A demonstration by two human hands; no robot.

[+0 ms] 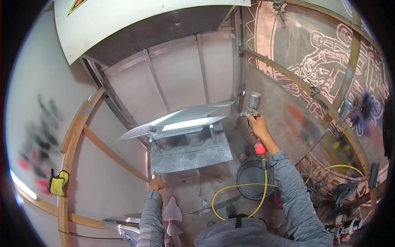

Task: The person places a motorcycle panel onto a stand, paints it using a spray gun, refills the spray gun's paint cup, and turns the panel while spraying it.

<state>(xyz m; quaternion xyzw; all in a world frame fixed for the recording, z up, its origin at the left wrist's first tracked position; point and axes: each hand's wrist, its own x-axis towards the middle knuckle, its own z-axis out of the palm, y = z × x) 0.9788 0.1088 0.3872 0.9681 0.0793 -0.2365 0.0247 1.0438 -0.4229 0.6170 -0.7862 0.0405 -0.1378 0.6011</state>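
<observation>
My right hand [257, 125] is wrapped round a spray gun [246, 113] with a metal paint cup [255, 100] on top. A red fitting [260, 148] under the gun joins it to a yellow air hose [266, 181]. To the left of the gun's nozzle lies a long silver panel [185, 119], pointed at both ends, raised on a stand with a grey sheet top [193, 159]. At the sheet's near left corner, my left hand [156, 182] has its fingers curled and seems to grip the edge; the fingertips are small and partly hidden.
A dark bucket [252, 191] stands on the floor below my right forearm, with the hose looping across it. Wooden beams [115, 154] frame the left wall, where a yellow cloth [60, 182] hangs. Other painted parts [173, 210] lie near my left arm. A white hood [144, 14] overhangs the booth.
</observation>
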